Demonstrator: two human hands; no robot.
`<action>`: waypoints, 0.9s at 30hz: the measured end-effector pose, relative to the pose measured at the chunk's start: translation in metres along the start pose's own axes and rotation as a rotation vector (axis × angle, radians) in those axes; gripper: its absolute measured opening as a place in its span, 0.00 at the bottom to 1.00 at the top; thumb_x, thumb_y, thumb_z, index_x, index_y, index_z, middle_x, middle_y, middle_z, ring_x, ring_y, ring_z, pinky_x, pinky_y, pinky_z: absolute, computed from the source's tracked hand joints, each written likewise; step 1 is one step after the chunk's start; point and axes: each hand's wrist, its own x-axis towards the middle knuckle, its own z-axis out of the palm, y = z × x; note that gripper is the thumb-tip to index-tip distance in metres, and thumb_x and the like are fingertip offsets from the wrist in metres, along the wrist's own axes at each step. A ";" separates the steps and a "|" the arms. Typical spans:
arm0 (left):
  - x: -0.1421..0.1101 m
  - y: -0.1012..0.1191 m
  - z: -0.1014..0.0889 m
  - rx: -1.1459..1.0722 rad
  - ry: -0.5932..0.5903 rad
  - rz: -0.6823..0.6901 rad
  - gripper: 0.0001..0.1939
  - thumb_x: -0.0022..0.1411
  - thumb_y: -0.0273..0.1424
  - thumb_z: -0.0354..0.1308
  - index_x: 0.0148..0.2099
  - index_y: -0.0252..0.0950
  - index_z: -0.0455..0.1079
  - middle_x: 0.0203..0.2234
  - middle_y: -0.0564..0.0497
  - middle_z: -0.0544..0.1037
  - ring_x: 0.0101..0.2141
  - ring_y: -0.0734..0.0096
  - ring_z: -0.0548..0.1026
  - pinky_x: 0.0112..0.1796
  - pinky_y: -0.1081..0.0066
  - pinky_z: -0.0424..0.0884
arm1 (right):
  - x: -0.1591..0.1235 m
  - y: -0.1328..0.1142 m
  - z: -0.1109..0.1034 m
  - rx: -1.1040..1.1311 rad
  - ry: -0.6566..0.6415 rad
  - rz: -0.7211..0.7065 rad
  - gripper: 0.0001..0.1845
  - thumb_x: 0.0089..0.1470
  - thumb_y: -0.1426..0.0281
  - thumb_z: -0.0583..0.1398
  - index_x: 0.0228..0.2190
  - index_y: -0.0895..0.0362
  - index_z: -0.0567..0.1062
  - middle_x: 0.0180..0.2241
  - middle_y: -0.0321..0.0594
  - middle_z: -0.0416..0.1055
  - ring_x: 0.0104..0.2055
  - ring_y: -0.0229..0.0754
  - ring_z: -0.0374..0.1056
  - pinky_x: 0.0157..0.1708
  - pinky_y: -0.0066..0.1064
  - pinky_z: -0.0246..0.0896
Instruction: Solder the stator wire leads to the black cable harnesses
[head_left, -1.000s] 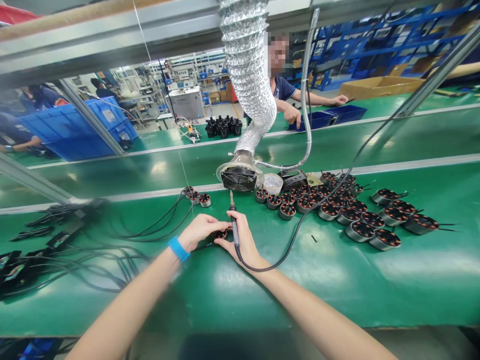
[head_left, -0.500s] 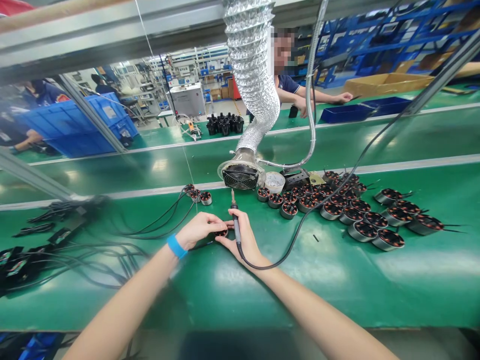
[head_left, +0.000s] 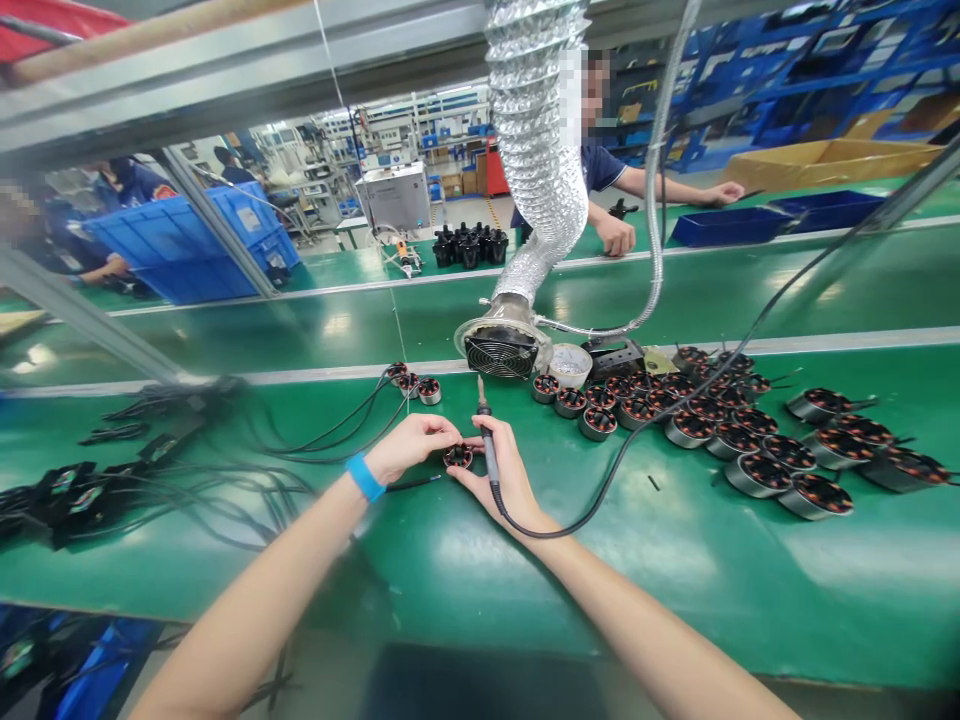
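My left hand (head_left: 409, 445), with a blue wristband, pinches a small round motor stator (head_left: 457, 457) with copper windings on the green bench. My right hand (head_left: 501, 478) touches the same stator with its fingertips and holds a soldering iron (head_left: 485, 430) upright between the fingers, tip pointing away from me. The iron's black cord (head_left: 600, 480) loops right across the bench. Both hands are closed around what they hold.
A fume fan (head_left: 501, 350) on a silver hose sits just beyond my hands. Several finished stators (head_left: 720, 430) lie to the right, three more (head_left: 412, 382) to the left. Black cables (head_left: 187, 480) and parts cover the left side. A person works across the far bench beside a blue tray (head_left: 724, 225).
The view has shifted a little to the left and down. My hands keep their grip; the stator now shows more clearly between my fingers.
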 end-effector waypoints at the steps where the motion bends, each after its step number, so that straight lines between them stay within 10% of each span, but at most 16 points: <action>1: -0.004 0.000 -0.004 0.048 0.030 0.019 0.21 0.57 0.46 0.61 0.37 0.30 0.76 0.22 0.55 0.68 0.18 0.84 0.53 0.19 0.76 0.47 | 0.000 0.000 -0.001 -0.011 0.000 -0.004 0.37 0.49 0.73 0.69 0.56 0.48 0.59 0.52 0.43 0.59 0.45 0.45 0.73 0.50 0.43 0.70; 7: -0.048 -0.021 -0.013 0.526 0.211 0.271 0.23 0.70 0.42 0.45 0.38 0.34 0.78 0.36 0.47 0.74 0.27 0.76 0.73 0.30 0.73 0.69 | 0.005 0.008 -0.005 -0.182 0.073 -0.055 0.35 0.50 0.64 0.69 0.55 0.51 0.61 0.49 0.45 0.62 0.41 0.46 0.74 0.46 0.45 0.72; 12: -0.064 -0.046 -0.010 1.164 0.218 0.330 0.18 0.67 0.44 0.53 0.39 0.35 0.75 0.35 0.47 0.75 0.33 0.64 0.76 0.32 0.69 0.69 | 0.012 0.010 -0.005 -0.329 0.087 -0.158 0.33 0.52 0.58 0.67 0.54 0.53 0.63 0.46 0.46 0.65 0.39 0.47 0.73 0.44 0.45 0.72; 27: -0.134 -0.062 -0.056 1.150 0.106 0.329 0.12 0.70 0.38 0.50 0.44 0.38 0.71 0.41 0.48 0.75 0.33 0.69 0.75 0.29 0.69 0.66 | 0.022 0.013 0.004 -0.529 0.129 -0.309 0.37 0.52 0.46 0.62 0.53 0.59 0.67 0.37 0.48 0.73 0.43 0.56 0.69 0.48 0.49 0.64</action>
